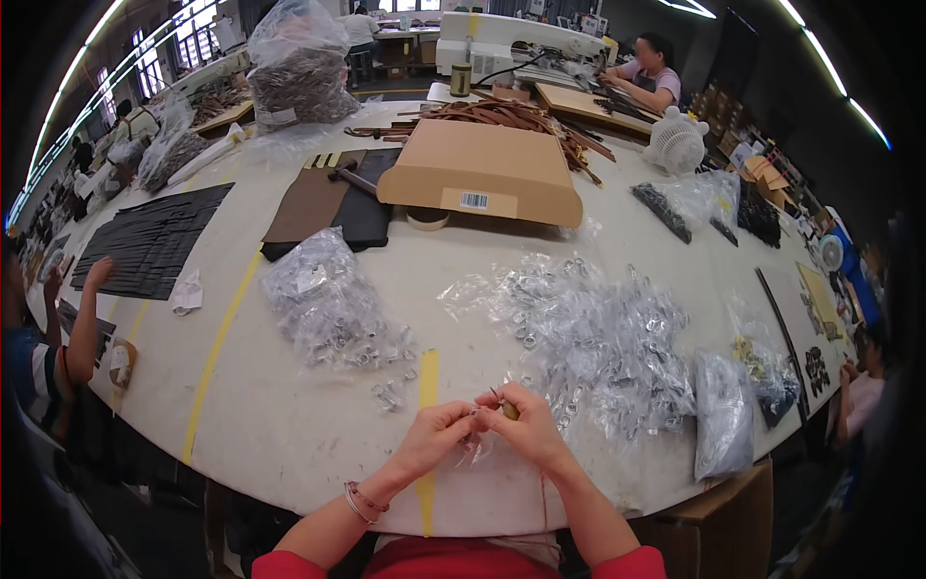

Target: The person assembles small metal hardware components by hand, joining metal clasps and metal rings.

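Observation:
Both hands meet over the near edge of the white table, fingertips close together. My left hand point(436, 442) is closed in a pinch on a small clear plastic bag point(473, 450), whose crumpled end hangs below the fingers. In my right hand point(529, 430) sits a small tool with a rounded yellowish-brown handle point(508, 410) and a thin dark point, perhaps an awl. Its fingertips also touch the bag. To the right lies a wide heap of small clear bags with metal buckles or clasps point(608, 357). Several loose metal pieces point(391, 394) lie to the left.
A large bag of metal parts point(323, 294) lies left. Beyond are a cardboard box point(482, 169), a hammer point(355, 179) on dark sheets and brown straps point(502, 114). A filled plastic bag point(723, 415) lies near right. Other people work at the table's left, right and far sides.

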{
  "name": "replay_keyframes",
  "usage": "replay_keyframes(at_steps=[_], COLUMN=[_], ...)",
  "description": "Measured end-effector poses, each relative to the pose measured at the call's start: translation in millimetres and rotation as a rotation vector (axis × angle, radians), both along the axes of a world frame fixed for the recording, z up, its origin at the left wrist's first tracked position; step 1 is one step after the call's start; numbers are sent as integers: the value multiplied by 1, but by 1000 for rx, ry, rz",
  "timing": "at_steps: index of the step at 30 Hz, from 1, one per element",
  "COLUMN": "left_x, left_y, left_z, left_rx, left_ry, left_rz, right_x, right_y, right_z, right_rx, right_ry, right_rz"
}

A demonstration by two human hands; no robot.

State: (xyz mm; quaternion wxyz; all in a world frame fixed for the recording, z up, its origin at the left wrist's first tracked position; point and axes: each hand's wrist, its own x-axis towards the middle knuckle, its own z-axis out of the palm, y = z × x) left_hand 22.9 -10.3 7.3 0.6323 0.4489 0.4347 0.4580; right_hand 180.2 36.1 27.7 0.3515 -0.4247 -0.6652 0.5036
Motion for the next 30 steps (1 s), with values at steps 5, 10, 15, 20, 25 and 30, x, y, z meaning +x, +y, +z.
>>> replay_keyframes(at_steps=[5, 10, 15, 20, 25, 30], left_x=[6, 7, 0, -32, -39, -38], left_y=[-3, 1, 1, 2, -9, -13], left_z=[-1, 1, -8, 6, 10, 7], left_rx=[-11, 18, 160, 99, -129, -246], left_ry=[-27, -118, 179, -93, -289, -307], left_rz=[51, 95, 322, 567, 485, 479], right_x=[0, -8, -11, -10, -25, -5], right_y=[5, 14, 16, 7, -9, -25], right_z=[5, 15, 34, 12, -10, 14], right_rx=[298, 429, 123, 268, 242, 224], right_ry=[-230, -163, -262, -648, -730, -306], right_rz=[58, 94, 108, 354, 433, 281])
